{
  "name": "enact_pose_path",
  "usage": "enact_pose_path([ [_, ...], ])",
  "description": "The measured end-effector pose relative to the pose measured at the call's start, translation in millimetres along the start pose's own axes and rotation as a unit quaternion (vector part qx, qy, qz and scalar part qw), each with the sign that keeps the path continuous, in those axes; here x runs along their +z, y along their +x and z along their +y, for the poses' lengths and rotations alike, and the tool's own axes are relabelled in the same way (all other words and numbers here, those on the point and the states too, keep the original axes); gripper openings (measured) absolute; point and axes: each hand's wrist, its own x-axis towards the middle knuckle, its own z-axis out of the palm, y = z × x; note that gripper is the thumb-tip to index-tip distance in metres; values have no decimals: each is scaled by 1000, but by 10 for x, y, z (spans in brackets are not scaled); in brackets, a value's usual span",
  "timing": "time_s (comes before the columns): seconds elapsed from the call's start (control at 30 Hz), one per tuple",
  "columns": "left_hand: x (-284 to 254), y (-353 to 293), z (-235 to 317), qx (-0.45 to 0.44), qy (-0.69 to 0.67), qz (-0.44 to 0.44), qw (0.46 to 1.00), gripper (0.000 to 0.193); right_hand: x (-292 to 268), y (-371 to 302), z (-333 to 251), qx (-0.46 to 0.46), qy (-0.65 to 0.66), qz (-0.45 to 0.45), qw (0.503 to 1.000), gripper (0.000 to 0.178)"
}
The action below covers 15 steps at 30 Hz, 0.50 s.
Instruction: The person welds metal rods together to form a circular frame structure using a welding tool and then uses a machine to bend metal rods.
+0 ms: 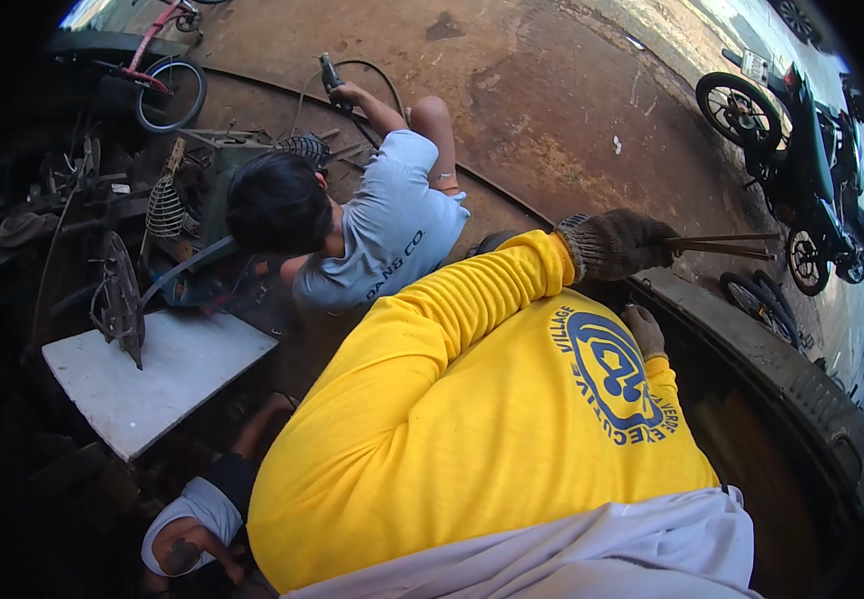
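My left hand, in a dark brown knit work glove, reaches across in front of my yellow shirt. It is closed around a few thin brown rods, whose free ends point right and spread slightly. Lower down, close against my shirt front, is my right hand in a tan glove. Its fingers are mostly hidden behind the shirt, so its grip does not show. Both hands are over the near edge of a dark, long-rimmed metal body.
A person in a light blue shirt crouches ahead, holding a corded power tool. Another person is at lower left, below a white board. Scrap metal fills the left side. Motorcycles stand right; a bicycle far left.
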Motion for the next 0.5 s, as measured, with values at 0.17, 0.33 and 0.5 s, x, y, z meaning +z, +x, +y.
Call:
enact_pose_path([
  [0.17, -514, 401, -57, 66, 73, 146, 984, 25, -101, 595, -1164, -48, -55, -52, 996, 42],
  [0.33, -1283, 832, -211, 76, 33, 214, 973, 22, -32, 1160, -2099, -72, -132, -100, 984, 47],
  [0.5, -2378, 1258, -526, 90, 14, 256, 962, 19, -19, 2057, -2955, -44, -126, -112, 985, 40],
])
